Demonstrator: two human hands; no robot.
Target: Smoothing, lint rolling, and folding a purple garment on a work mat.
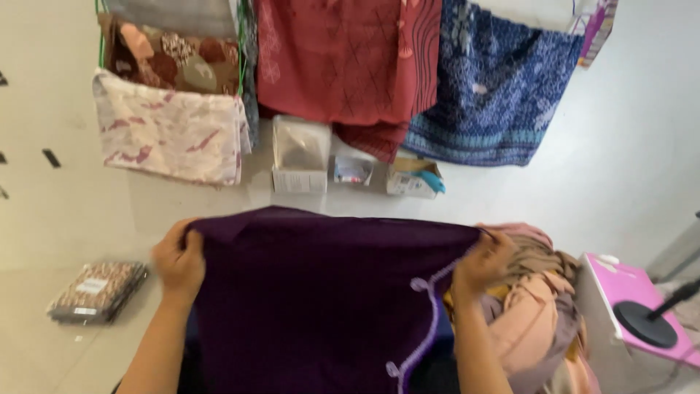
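On a rack above hang a red cloth [343, 58], a blue patterned cloth [496, 95] and a pale pink-marked cloth [171, 135]. Three small boxes [300, 157] stand on the floor [44, 219] beneath them. A wrapped packet [98, 290] lies at left; a pink box [634, 292] at right.

There is only one view, from a camera worn on the person's head. It looks forward and steeply down, so the pale floor [219, 204] fills most of the background. The camera is very near to the purple cloth [313, 292], which the left hand [179, 263] and the right hand [483, 264] hold up just below the lens, and both forearms enter from the bottom edge. Farther off, along the top edge, the hanging cloths [343, 58] are seen from above. The boxes [300, 157] on the floor lie under them.
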